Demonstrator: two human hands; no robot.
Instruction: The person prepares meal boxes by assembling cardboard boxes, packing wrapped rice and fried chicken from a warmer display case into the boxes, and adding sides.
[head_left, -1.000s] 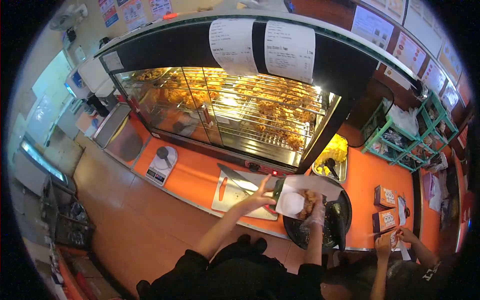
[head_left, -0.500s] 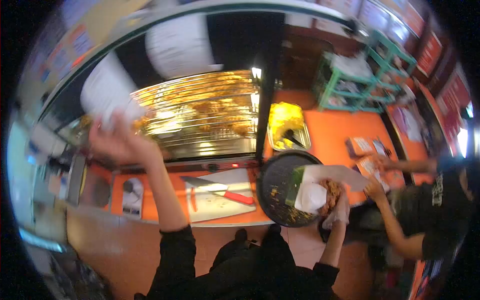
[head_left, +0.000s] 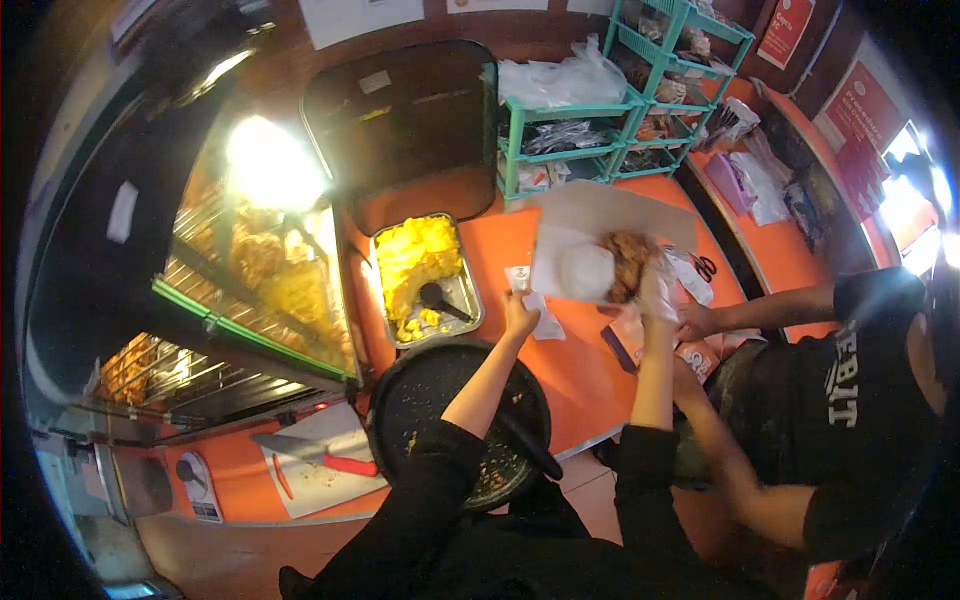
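Left hand (head_left: pixel 521 316), fingers pinched on a paper slip (head_left: pixel 517 276); gloved right hand (head_left: pixel 658 287), fingers gripping the right edge of one open carton (head_left: pixel 590 212), its fried chicken (head_left: pixel 626 258) partly hidden. Right of the gloved fingers, a co-worker's shirt (head_left: pixel 870 400) shows "EBIT"; left of the bare fingers, one tray (head_left: pixel 463 289) of scrambled egg (head_left: pixel 412 260) with one black spoon (head_left: pixel 441 300).

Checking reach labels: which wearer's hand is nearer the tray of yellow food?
Left. In view, the left hand sits right of the tray, holding a paper slip; the right hand is farther right, holding an open box.
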